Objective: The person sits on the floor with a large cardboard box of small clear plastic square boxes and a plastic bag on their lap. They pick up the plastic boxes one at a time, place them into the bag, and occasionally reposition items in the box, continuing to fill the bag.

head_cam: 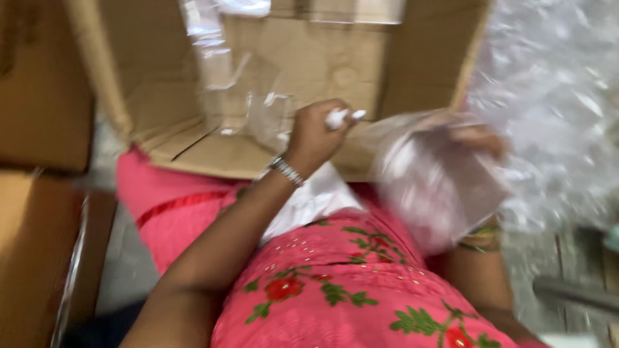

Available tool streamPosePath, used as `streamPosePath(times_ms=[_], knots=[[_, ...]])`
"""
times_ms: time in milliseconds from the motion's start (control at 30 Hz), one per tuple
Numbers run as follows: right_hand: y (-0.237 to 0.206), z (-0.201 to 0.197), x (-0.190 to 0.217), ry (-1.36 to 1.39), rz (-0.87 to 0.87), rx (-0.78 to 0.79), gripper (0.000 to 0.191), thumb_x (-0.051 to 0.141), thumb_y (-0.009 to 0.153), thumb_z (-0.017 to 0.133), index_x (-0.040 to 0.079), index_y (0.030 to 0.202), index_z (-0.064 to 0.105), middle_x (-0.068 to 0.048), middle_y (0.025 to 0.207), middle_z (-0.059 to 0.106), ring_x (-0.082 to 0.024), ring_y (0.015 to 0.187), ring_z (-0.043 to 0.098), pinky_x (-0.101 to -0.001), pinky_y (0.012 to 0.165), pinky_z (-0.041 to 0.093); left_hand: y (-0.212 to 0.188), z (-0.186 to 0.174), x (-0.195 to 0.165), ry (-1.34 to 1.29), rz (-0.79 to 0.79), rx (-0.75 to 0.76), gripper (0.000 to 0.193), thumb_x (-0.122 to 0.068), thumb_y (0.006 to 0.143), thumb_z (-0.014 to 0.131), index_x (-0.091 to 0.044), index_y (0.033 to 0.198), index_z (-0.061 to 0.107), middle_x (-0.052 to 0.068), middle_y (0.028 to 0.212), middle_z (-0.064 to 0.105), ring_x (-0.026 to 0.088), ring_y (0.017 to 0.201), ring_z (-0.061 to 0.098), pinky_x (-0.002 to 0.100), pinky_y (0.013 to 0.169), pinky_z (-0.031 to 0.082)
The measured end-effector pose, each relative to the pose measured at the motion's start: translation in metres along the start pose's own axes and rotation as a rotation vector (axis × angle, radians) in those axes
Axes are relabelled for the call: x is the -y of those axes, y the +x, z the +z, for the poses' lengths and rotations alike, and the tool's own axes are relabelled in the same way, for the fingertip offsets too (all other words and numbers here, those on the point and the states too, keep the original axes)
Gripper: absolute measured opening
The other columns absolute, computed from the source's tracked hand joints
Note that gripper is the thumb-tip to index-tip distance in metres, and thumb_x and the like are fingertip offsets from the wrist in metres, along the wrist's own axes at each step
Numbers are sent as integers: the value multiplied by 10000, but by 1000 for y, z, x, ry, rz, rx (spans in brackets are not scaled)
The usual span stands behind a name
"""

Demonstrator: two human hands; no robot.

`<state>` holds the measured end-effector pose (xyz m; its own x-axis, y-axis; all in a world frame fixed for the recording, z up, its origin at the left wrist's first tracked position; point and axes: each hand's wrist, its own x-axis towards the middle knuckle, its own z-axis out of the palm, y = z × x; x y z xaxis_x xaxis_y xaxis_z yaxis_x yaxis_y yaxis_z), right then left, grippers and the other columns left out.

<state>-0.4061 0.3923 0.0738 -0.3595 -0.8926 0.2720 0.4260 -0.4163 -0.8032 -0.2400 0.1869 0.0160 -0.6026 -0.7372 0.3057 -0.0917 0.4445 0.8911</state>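
My left hand (pixel 317 134) is closed around a small white object (pixel 343 117) that sticks out between the fingers, held just in front of an open cardboard box (pixel 322 61). My right hand (pixel 478 138) grips a clear plastic bag (pixel 433 183) that is blurred by motion; the fingers show through the film at its upper edge. A metal bracelet (pixel 286 171) sits on my left wrist and bangles (pixel 482 237) on my right. Both hands hover over my lap in pink flowered cloth (pixel 348 283).
Clear plastic film (pixel 222 71) lines the open box. A heap of clear plastic bags (pixel 554 103) fills the right side. Brown cardboard (pixel 39 84) stands at the left, with a wooden surface (pixel 26 258) below it. A grey bar (pixel 574 293) lies at the lower right.
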Motion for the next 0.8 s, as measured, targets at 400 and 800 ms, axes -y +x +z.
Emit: streamPosePath(times_ms=[400,800], knots=[[-52,-299,5,-1196,-532,-1085,275,101,1028,685,-54,1221,564,-125,1132,582,-241,1006,560,-438,918,493,11,-21,33,27,-138,-9,221,-191,799,845,-63,913,706,121,842,761,256,781,741,379,724,572],[-2,-271,73,-1969,932,-1141,494,351,1042,667,-90,1253,597,-263,1246,581,-371,1089,590,-502,949,466,30,-210,99,765,-603,3,544,-414,735,923,-18,1061,740,240,1059,719,382,953,704,476,828,553]])
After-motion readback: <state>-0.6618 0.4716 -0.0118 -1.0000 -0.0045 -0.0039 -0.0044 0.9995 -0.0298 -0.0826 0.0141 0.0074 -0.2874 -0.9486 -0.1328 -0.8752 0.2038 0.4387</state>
